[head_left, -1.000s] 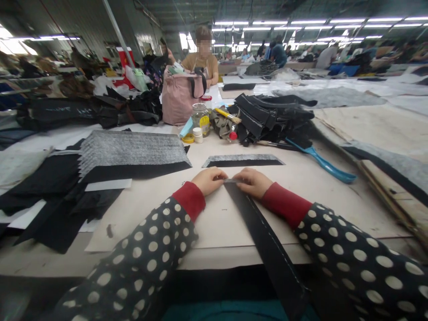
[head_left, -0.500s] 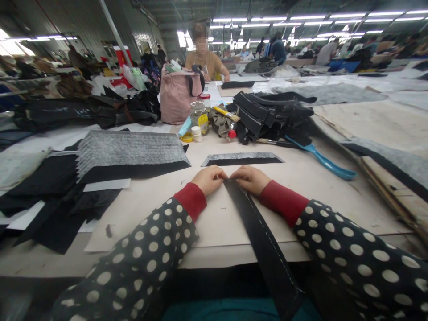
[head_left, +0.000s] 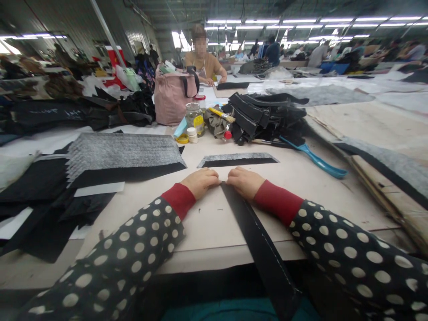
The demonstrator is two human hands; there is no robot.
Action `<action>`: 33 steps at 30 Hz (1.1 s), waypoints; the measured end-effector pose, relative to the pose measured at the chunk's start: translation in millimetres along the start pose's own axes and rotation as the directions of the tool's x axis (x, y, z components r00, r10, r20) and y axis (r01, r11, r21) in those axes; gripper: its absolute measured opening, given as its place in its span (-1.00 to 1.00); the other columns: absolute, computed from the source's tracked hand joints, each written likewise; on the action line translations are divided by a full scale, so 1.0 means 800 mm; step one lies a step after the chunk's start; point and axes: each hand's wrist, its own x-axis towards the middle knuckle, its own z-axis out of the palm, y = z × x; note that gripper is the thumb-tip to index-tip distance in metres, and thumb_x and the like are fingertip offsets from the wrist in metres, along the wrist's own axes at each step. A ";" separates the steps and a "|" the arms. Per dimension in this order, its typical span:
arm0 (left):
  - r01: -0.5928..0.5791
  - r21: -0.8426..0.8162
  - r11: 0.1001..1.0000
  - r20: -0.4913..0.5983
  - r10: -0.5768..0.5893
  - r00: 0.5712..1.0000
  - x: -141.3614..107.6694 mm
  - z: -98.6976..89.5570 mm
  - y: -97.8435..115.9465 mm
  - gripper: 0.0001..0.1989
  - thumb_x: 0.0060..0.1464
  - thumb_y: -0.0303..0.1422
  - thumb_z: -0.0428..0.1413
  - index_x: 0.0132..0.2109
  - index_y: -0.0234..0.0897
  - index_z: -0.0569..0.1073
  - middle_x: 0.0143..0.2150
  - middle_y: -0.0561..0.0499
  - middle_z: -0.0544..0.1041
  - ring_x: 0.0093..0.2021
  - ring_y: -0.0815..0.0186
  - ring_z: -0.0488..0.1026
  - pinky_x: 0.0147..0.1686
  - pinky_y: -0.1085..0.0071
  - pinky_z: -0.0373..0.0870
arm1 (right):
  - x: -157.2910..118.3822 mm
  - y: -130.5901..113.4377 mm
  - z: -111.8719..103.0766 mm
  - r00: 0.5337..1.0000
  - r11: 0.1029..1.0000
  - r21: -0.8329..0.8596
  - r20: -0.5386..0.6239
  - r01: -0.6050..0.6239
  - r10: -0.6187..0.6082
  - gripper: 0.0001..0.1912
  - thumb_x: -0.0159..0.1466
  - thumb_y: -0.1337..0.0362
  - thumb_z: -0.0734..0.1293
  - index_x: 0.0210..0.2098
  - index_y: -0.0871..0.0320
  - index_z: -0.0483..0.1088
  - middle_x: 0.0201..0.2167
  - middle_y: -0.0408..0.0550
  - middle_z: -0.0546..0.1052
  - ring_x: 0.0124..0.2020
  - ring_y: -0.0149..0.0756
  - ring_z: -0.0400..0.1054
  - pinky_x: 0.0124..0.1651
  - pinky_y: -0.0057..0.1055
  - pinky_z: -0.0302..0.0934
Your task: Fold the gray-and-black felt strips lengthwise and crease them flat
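Observation:
A long black fabric strip (head_left: 259,236) with a line of white stitching along one side runs from my fingertips down over the table's near edge. My left hand (head_left: 201,183) pinches the far end at its left corner. Against the same end, my right hand (head_left: 245,182) has its fingers closed at the right corner. The fingertips of both hands nearly meet and partly hide the strip's end. Just beyond them lies a flat grey-and-black piece (head_left: 238,159) with slanted ends.
At left is a fanned stack of grey-and-black pieces (head_left: 125,151). Farther back stand a pink bag (head_left: 174,96), a glass jar (head_left: 194,118) and a pile of stitched black strips (head_left: 264,111). A blue-handled tool (head_left: 321,160) lies at right. A co-worker (head_left: 203,62) sits opposite.
The view has shifted slightly, so most things appear a little farther left. My hands have stayed at the strip's far end, with the right fingers curled in a little more.

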 end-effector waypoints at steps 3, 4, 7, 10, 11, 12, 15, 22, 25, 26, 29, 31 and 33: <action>0.055 0.007 0.998 0.000 -0.055 0.998 -0.002 -0.004 0.004 -0.79 0.06 -0.50 -0.11 -0.33 -0.32 0.42 -0.25 -0.03 0.41 -0.22 0.35 0.29 -0.17 0.36 0.25 | -0.001 -0.005 -0.006 0.999 1.000 -0.026 0.051 -0.008 0.009 -0.73 0.15 0.43 0.12 -0.29 0.23 0.42 -0.28 0.03 0.38 -0.22 -0.27 0.16 -0.17 -0.39 0.10; 0.081 0.005 0.997 -0.016 -0.081 0.997 0.000 -0.004 0.006 -0.80 0.04 -0.52 -0.11 -0.34 -0.33 0.41 -0.26 -0.03 0.41 -0.23 0.34 0.29 -0.17 0.36 0.25 | -0.001 -0.007 -0.007 0.998 1.000 -0.026 0.053 -0.012 0.014 -0.73 0.14 0.42 0.12 -0.28 0.23 0.42 -0.27 0.04 0.38 -0.22 -0.27 0.16 -0.16 -0.38 0.10; 0.187 -0.025 0.982 -0.140 -0.189 0.972 0.009 -0.003 0.020 -0.80 0.01 -0.54 -0.09 -0.26 -0.34 0.39 -0.24 -0.05 0.40 -0.19 0.32 0.29 -0.13 0.33 0.25 | -0.003 -0.009 -0.004 0.999 0.999 0.001 0.018 -0.034 0.034 -0.74 0.10 0.43 0.15 -0.28 0.25 0.42 -0.27 0.05 0.38 -0.23 -0.26 0.17 -0.13 -0.36 0.09; 0.258 -0.086 0.962 -0.167 -0.270 0.948 0.021 0.004 0.040 -0.70 -0.03 -0.51 -0.03 -0.08 -0.36 0.29 -0.17 -0.07 0.38 -0.14 0.29 0.29 -0.09 0.32 0.25 | -0.005 -0.004 0.001 0.998 0.993 0.100 -0.025 -0.060 0.062 -0.72 0.08 0.45 0.16 -0.25 0.28 0.41 -0.27 0.05 0.40 -0.22 -0.27 0.20 -0.10 -0.35 0.09; 0.277 -0.100 0.956 -0.140 -0.289 0.947 0.024 0.007 0.046 -0.67 -0.04 -0.50 -0.02 -0.05 -0.36 0.26 -0.16 -0.08 0.38 -0.14 0.28 0.29 -0.09 0.32 0.25 | -0.006 0.000 0.002 0.996 0.984 0.163 -0.034 -0.076 0.083 -0.71 0.10 0.45 0.15 -0.23 0.27 0.40 -0.27 0.04 0.41 -0.22 -0.29 0.22 -0.10 -0.36 0.09; 0.296 -0.105 0.949 -0.111 -0.307 0.945 0.026 0.010 0.050 -0.65 -0.04 -0.50 -0.01 -0.04 -0.37 0.25 -0.16 -0.08 0.38 -0.15 0.28 0.30 -0.10 0.31 0.26 | -0.008 0.005 0.002 0.991 0.965 0.237 -0.045 -0.109 0.123 -0.71 0.12 0.44 0.14 -0.21 0.27 0.40 -0.27 0.03 0.42 -0.22 -0.31 0.24 -0.10 -0.37 0.10; 0.342 -0.090 0.935 -0.070 -0.349 0.935 0.027 0.016 0.055 -0.66 -0.02 -0.48 0.00 -0.04 -0.36 0.25 -0.18 -0.07 0.38 -0.16 0.28 0.30 -0.10 0.32 0.26 | -0.016 0.020 -0.002 0.940 0.851 0.445 -0.053 -0.280 0.336 -0.72 0.17 0.35 0.14 -0.21 0.24 0.40 -0.30 -0.02 0.45 -0.28 -0.37 0.29 -0.17 -0.42 0.15; 0.291 -0.037 0.956 -0.064 -0.293 0.954 0.024 0.014 0.053 -0.80 0.02 -0.46 -0.04 -0.16 -0.31 0.33 -0.20 -0.04 0.37 -0.17 0.29 0.29 -0.12 0.34 0.25 | -0.023 0.028 -0.004 0.923 0.730 0.603 0.028 -0.322 0.383 -0.79 0.09 0.30 0.23 -0.31 0.22 0.43 -0.39 -0.07 0.47 -0.35 -0.39 0.32 -0.28 -0.47 0.19; 0.281 -0.034 0.959 -0.059 -0.283 0.957 0.024 0.012 0.054 -0.80 0.02 -0.48 -0.05 -0.16 -0.30 0.34 -0.21 -0.03 0.38 -0.18 0.30 0.29 -0.13 0.34 0.25 | -0.022 0.027 -0.001 0.935 0.760 0.577 0.019 -0.299 0.353 -0.79 0.08 0.33 0.23 -0.31 0.21 0.43 -0.39 -0.08 0.47 -0.36 -0.40 0.31 -0.31 -0.48 0.18; 0.278 -0.032 0.960 -0.058 -0.279 0.959 0.025 0.012 0.055 -0.80 0.02 -0.48 -0.05 -0.16 -0.30 0.34 -0.21 -0.03 0.38 -0.18 0.30 0.29 -0.12 0.34 0.25 | -0.021 0.027 -0.001 0.940 0.775 0.562 0.015 -0.289 0.340 -0.79 0.08 0.35 0.22 -0.31 0.21 0.43 -0.39 -0.08 0.47 -0.36 -0.40 0.31 -0.32 -0.49 0.18; 0.266 -0.017 0.964 -0.057 -0.267 0.962 0.025 0.012 0.055 -0.79 0.04 -0.47 -0.07 -0.16 -0.28 0.35 -0.20 -0.03 0.38 -0.18 0.30 0.29 -0.12 0.33 0.25 | -0.022 0.029 -0.002 0.962 0.836 0.495 0.000 -0.237 0.273 -0.78 0.08 0.40 0.21 -0.31 0.20 0.43 -0.39 -0.08 0.45 -0.39 -0.42 0.29 -0.32 -0.50 0.17; 0.256 0.000 0.967 -0.050 -0.255 0.966 0.025 0.012 0.055 -0.78 0.05 -0.46 -0.09 -0.15 -0.26 0.36 -0.19 -0.03 0.38 -0.18 0.31 0.29 -0.12 0.34 0.25 | -0.023 0.029 -0.004 0.977 0.882 0.433 -0.011 -0.186 0.212 -0.77 0.07 0.43 0.20 -0.31 0.21 0.43 -0.39 -0.08 0.44 -0.40 -0.43 0.28 -0.31 -0.49 0.16; 0.247 0.021 0.969 -0.041 -0.246 0.968 0.025 0.012 0.056 -0.76 0.06 -0.46 -0.10 -0.14 -0.25 0.37 -0.19 -0.03 0.38 -0.19 0.31 0.29 -0.14 0.35 0.25 | -0.023 0.028 -0.006 0.988 0.920 0.369 -0.023 -0.134 0.153 -0.76 0.07 0.46 0.19 -0.32 0.22 0.43 -0.39 -0.06 0.43 -0.39 -0.42 0.27 -0.29 -0.49 0.16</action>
